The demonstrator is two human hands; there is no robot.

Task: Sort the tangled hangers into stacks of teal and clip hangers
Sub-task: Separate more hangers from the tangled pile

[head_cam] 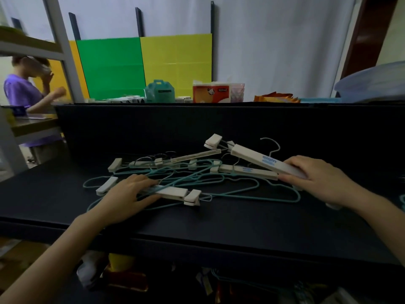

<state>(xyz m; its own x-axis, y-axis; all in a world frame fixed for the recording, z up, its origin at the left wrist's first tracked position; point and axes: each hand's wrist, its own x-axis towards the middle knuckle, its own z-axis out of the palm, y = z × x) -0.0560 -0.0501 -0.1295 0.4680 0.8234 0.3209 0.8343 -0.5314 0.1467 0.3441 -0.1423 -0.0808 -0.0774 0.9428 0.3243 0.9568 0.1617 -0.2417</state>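
A tangle of thin teal wire hangers (219,183) and white clip hangers lies on the black table (219,224). My left hand (129,194) rests flat on the near white clip hanger (175,192), pressing its bar at the pile's left front. My right hand (317,178) grips the right end of a long white clip hanger (256,159) with blue print, lifted at a slant, its clip end (213,141) pointing up and back. Another white clip hanger (175,160) lies at the back of the pile.
A black back panel (175,123) rises behind the table. Beyond it stand a teal box (159,91), a tissue pack (211,91) and orange packets (276,98). A person in a purple shirt (19,91) stands at the far left. Clutter shows below the table's front edge.
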